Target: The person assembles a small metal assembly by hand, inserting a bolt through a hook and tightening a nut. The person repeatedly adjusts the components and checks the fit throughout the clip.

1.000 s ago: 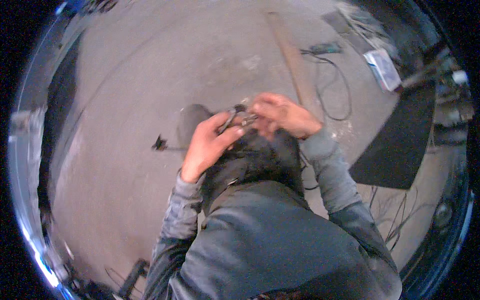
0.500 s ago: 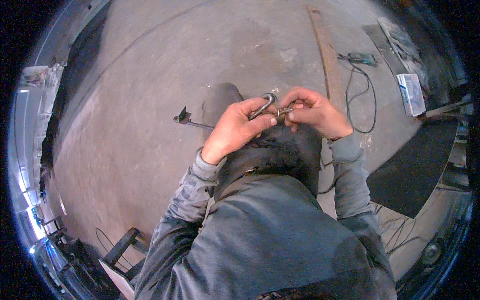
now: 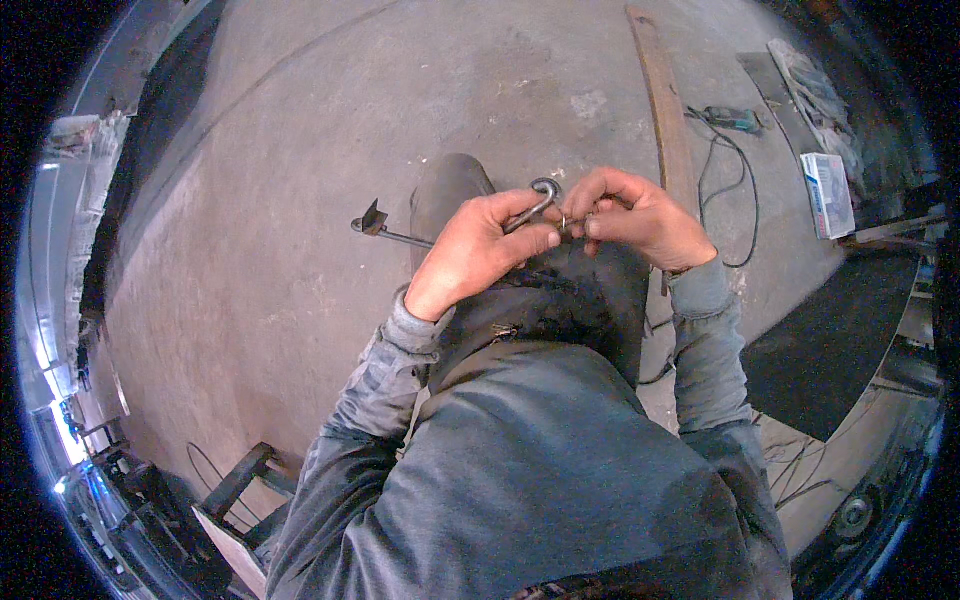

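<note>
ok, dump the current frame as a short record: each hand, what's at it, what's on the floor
left hand: closed on a hooked metal rod, hook end facing up and right
right hand: fingertips at a small metal piece between the hands; grip too small to tell
left of left hand: thin rod with a dark angled plate at its end; link to the hooked rod hidden
floor, right side: wooden plank, teal-and-black corded tool, white-and-blue box, black sheet
</note>
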Demonstrator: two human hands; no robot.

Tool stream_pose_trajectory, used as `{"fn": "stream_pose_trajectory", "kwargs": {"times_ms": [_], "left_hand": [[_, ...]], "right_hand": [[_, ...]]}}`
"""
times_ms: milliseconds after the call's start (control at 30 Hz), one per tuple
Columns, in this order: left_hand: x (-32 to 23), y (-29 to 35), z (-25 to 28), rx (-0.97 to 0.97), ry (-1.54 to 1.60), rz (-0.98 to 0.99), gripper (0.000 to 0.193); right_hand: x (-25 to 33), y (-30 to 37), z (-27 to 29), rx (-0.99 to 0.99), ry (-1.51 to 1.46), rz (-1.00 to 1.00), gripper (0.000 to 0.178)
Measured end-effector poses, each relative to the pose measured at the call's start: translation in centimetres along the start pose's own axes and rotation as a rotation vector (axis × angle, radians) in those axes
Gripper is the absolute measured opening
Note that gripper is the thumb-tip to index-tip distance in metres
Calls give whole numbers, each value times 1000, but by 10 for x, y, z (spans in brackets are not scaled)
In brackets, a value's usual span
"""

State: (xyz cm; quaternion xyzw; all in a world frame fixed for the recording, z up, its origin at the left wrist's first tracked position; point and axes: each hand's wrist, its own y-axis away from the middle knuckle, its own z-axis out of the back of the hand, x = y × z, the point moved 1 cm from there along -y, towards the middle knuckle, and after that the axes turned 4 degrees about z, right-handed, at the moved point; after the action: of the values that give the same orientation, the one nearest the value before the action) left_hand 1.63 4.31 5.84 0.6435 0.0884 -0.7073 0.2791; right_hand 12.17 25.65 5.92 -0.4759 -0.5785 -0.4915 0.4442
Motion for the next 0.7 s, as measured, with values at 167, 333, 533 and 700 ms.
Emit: {"fn": "stream_pose_trajectory", "kwargs": {"times_ms": [167,333,533,700], "left_hand": [[1,1,1,-23,-1,-13,21],[-2,0,2,-21,-36,-15,20],[-5,1,4,-48,-36,-48,19],[-8,1,3,12,76,4,19]], "right_hand": [[20,-1,-4,-28,18,-287,23],[14,-1,0,-12,106,-137,27],[28,-2,-8,-40,89,-230,26],[15,-5,1,50,127,-105,28]]}}
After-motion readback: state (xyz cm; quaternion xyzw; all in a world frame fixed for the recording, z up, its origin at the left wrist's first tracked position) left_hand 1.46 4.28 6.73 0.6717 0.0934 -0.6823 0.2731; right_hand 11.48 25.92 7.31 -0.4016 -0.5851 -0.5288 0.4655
